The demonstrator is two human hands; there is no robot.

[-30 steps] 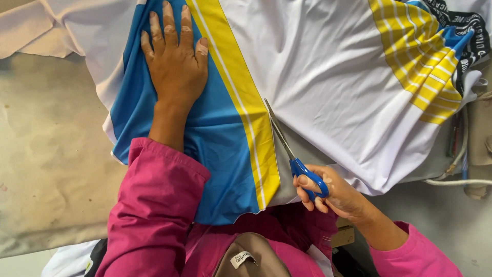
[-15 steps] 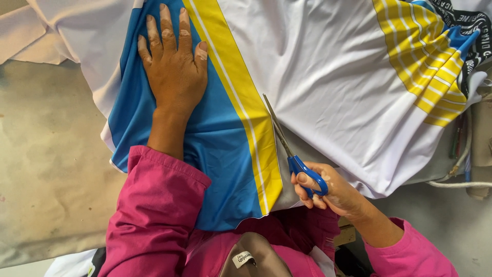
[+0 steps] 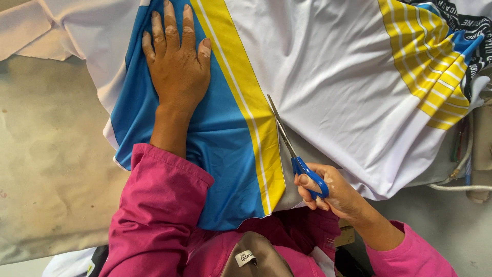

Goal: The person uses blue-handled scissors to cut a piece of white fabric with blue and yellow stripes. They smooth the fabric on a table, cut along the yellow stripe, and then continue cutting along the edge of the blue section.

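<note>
Fabric: large printed cloth (image 3: 328, 87), mostly white, with a blue panel and a yellow band edged by thin white lines running from 12 o'clock down toward 6 o'clock; it covers the upper and middle part of the view and hangs over the table's near edge.
Striped patch: yellow bars with blue tips (image 3: 435, 66) at 2 o'clock on the same cloth, beside a dark printed strip at the far right corner.
Left hand: left hand (image 3: 177, 66) lies palm down on the blue panel at about 11 o'clock, fingers straight and close together, thumb resting against the yellow band; it presses the cloth flat and grips nothing.
Right hand: right hand (image 3: 333, 195) at 5 o'clock, fingers curled through the blue handles and closed around them.
Scissors: scissors (image 3: 292, 149) with blue handles and slim metal blades, blades pointing toward 11 o'clock; they lie along the edge where the yellow band meets the white cloth; blades look nearly closed, tip just right of the yellow band.
Sleeves: pink sleeves (image 3: 159, 215) on both forearms, the left one crossing the lower blue panel.
Table: worn beige table (image 3: 51, 169) showing at 9 o'clock, left of the cloth.
Cords: pale cable and coloured wires (image 3: 461, 169) at 3 o'clock, beside the cloth's right edge.
</note>
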